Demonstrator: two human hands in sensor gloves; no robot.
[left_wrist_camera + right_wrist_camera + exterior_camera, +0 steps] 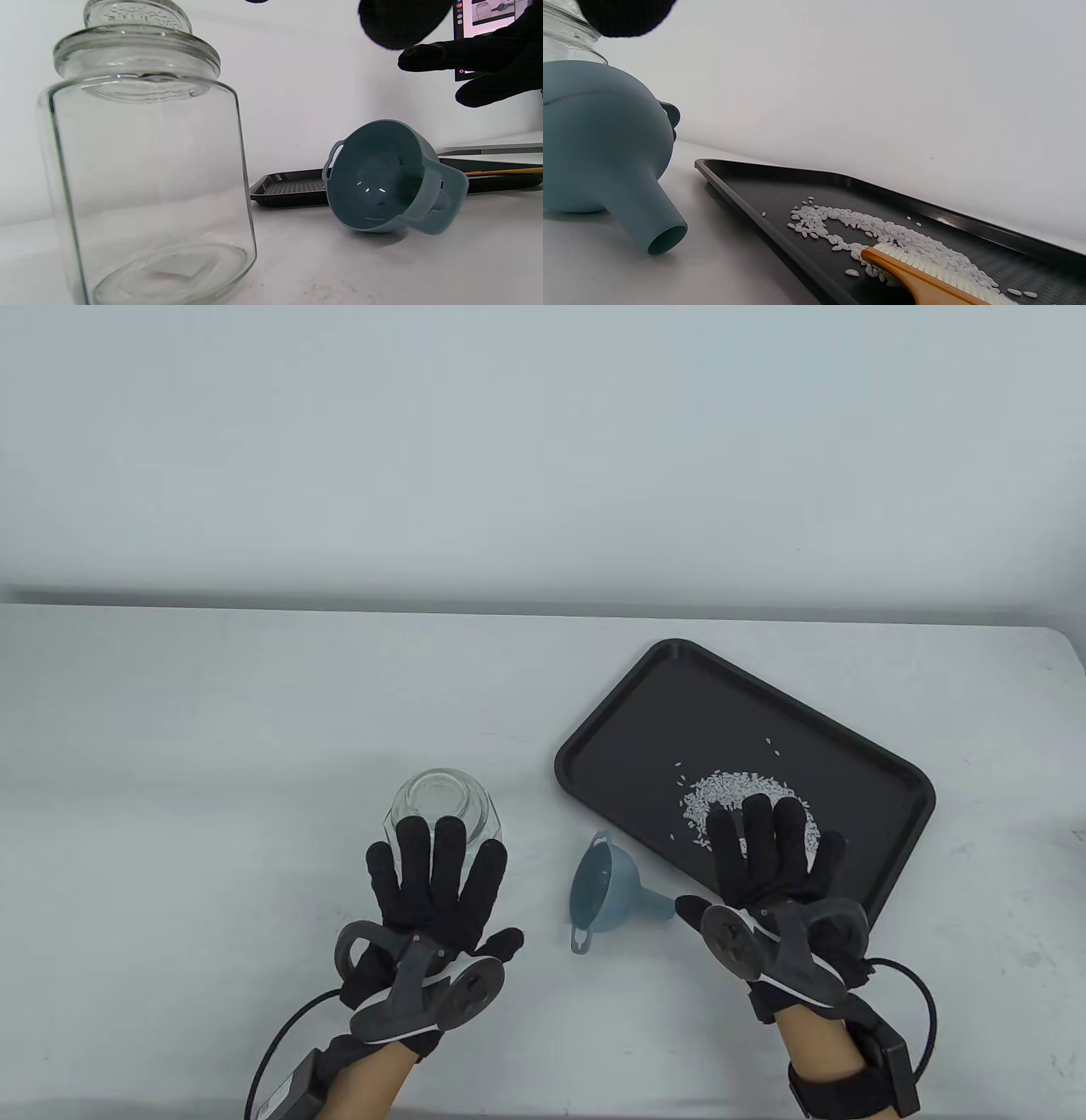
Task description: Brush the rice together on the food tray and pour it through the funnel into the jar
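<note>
Nearby, loose white rice (882,237) on black ribbed tray (746,186)

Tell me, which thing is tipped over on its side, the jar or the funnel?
The blue funnel lies on its side; the glass jar stands upright.

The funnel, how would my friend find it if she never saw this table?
Start at the black tray on the white table. Just off its near left corner, between it and the glass jar, lies the funnel, tipped on its side. It's the only blue thing there.
</note>
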